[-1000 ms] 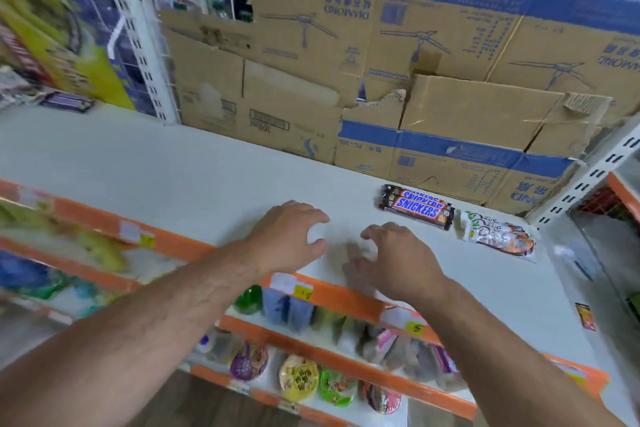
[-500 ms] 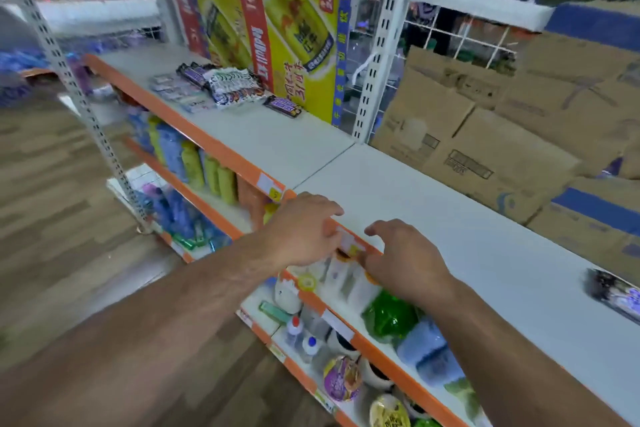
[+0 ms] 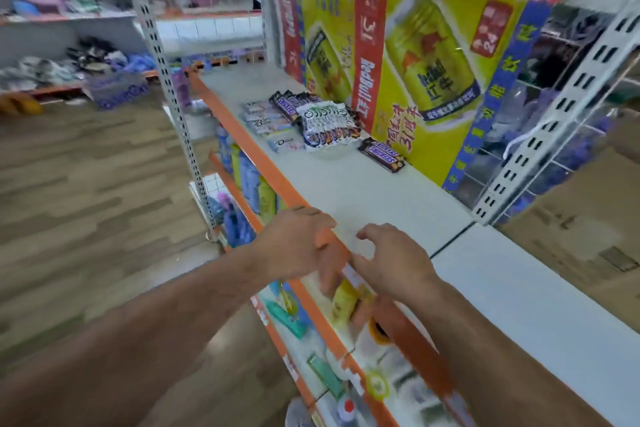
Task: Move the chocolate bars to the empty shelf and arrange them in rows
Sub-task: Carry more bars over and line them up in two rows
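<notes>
Yellow drink carton [image 3: 415, 55], white slotted upright [image 3: 554, 107], blue and green bottles [image 3: 250, 180], wood-pattern floor [image 3: 86, 201]

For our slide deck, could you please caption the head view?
Left hand and right hand, both empty, poised at the shelf edge; chocolate bars lie beyond.

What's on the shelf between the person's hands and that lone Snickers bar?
Nothing. In the head view, the white shelf is bare from the left hand and right hand up to the lone Snickers bar.
</notes>
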Available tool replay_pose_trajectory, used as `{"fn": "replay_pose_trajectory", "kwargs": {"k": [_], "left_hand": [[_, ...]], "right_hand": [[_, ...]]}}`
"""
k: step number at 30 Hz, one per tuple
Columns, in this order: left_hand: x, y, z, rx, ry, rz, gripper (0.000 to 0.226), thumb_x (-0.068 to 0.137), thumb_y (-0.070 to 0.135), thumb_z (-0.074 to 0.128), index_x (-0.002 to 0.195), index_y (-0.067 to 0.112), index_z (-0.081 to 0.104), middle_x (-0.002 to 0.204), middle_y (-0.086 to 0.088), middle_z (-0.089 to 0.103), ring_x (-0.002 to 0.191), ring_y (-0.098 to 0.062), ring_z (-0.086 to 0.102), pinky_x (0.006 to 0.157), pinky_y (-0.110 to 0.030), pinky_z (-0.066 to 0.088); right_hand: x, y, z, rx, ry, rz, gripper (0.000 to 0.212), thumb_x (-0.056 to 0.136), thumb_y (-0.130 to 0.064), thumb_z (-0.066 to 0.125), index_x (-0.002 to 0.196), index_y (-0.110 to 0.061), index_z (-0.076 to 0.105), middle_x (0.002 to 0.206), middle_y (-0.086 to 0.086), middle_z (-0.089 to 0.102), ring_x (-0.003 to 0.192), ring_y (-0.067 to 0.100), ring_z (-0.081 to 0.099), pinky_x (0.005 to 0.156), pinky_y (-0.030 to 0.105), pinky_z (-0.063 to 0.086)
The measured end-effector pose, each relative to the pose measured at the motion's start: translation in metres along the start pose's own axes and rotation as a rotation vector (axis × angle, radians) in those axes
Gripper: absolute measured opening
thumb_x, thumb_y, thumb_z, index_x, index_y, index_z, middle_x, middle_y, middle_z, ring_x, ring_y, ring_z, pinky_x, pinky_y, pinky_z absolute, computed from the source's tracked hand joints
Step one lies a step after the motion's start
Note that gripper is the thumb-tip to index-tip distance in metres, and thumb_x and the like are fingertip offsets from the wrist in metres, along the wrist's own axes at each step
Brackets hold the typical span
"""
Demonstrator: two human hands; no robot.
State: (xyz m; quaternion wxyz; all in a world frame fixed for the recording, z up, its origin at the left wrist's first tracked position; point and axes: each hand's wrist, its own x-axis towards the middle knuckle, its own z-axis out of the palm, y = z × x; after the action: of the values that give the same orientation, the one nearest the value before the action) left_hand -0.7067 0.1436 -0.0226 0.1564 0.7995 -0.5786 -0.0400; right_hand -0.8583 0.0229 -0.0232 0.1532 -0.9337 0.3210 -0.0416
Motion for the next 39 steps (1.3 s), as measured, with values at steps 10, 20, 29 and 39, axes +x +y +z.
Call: {"fn": "replay_pose_trajectory", "kwargs": {"k": [10,20,29,39], "left_hand": [[0.102,-0.097,-0.023,0.001,-0.042,-0.103,0.047,0.089,0.043,0.055,0.134,0.027,0.053,0.133,0.004,0.057,0.126,-0.018,0.046,0.1,-0.034,0.043],[0.21,-0.202,-0.037,-0.047,-0.002,-0.003,0.039,0.086,0.028,0.054,0.125,0.028,0.059,0.126,0.002,0.061,0.118,-0.022,0.053,0.094,-0.037,0.047],[0.309,-0.294,-0.058,0.182,0.002,0.282,0.046,0.085,0.026,0.054,0.131,0.026,0.053,0.121,0.001,0.061,0.114,-0.021,0.054,0.095,-0.035,0.045],[0.345,-0.331,-0.058,0.126,-0.119,0.493,0.045,0.076,0.02,0.069,0.119,0.027,0.059,0.118,0.0,0.052,0.114,-0.025,0.042,0.091,-0.037,0.034]], "right_hand": [[0.151,-0.021,-0.006,0.004,-0.046,-0.086,0.048,0.084,-0.056,0.054,0.126,-0.032,0.054,0.127,-0.006,0.056,0.112,0.016,0.055,0.085,0.033,0.045],[0.259,-0.052,0.007,-0.015,0.044,0.009,0.032,0.084,-0.044,0.051,0.111,-0.029,0.059,0.11,-0.004,0.061,0.098,0.018,0.059,0.076,0.034,0.049],[0.318,-0.092,0.022,-0.211,0.17,0.248,0.024,0.089,-0.048,0.054,0.095,-0.027,0.045,0.097,-0.003,0.057,0.091,0.02,0.056,0.066,0.033,0.037],[0.33,-0.12,0.037,-0.145,0.212,0.505,0.026,0.088,-0.037,0.062,0.106,-0.024,0.049,0.106,-0.001,0.059,0.095,0.025,0.06,0.074,0.035,0.041]]}}
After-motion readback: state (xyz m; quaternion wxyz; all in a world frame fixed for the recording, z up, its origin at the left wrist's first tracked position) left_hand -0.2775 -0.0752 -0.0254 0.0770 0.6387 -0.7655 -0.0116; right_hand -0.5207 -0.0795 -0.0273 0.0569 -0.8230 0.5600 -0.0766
